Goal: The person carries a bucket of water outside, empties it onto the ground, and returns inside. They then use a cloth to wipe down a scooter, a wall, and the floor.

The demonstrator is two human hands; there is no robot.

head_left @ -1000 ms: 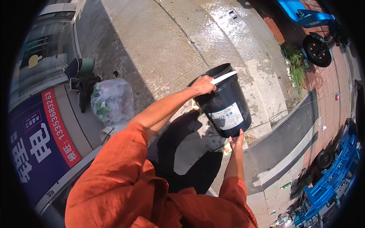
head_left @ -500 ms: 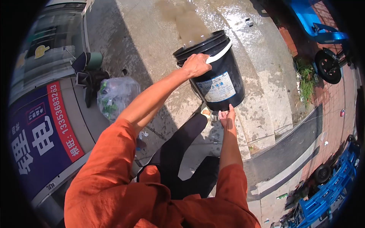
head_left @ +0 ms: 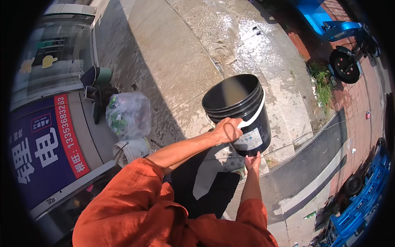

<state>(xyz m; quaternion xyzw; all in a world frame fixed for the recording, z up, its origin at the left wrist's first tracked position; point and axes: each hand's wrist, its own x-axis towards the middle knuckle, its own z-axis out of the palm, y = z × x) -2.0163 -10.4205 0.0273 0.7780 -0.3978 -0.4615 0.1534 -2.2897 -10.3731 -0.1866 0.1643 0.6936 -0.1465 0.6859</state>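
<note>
A large black bucket (head_left: 257, 123) with a white label hangs in front of me, its mouth tilted away. Murky water (head_left: 234, 91) shows inside, and a thin brown streak runs from the rim toward the wet ground. My left hand (head_left: 227, 131) is closed round the bucket's white handle (head_left: 254, 116), near the side wall. Under the base, my right hand (head_left: 252, 161) grips the bottom edge with its fingertips; part of that hold is hidden beneath the bucket.
Wet concrete (head_left: 185, 53) stretches ahead. To the left are a clear plastic bag (head_left: 128, 113), a white pail (head_left: 133, 149) and a purple shop sign (head_left: 41, 144). A dark ribbed mat (head_left: 304, 148) lies right, with blue vehicles (head_left: 358, 197) beyond.
The bucket has come lower and closer to me, its mouth turned more upward. The broad sheet of brown water has dropped onto the ground. Both hands kept their hold. The white pail now shows.
</note>
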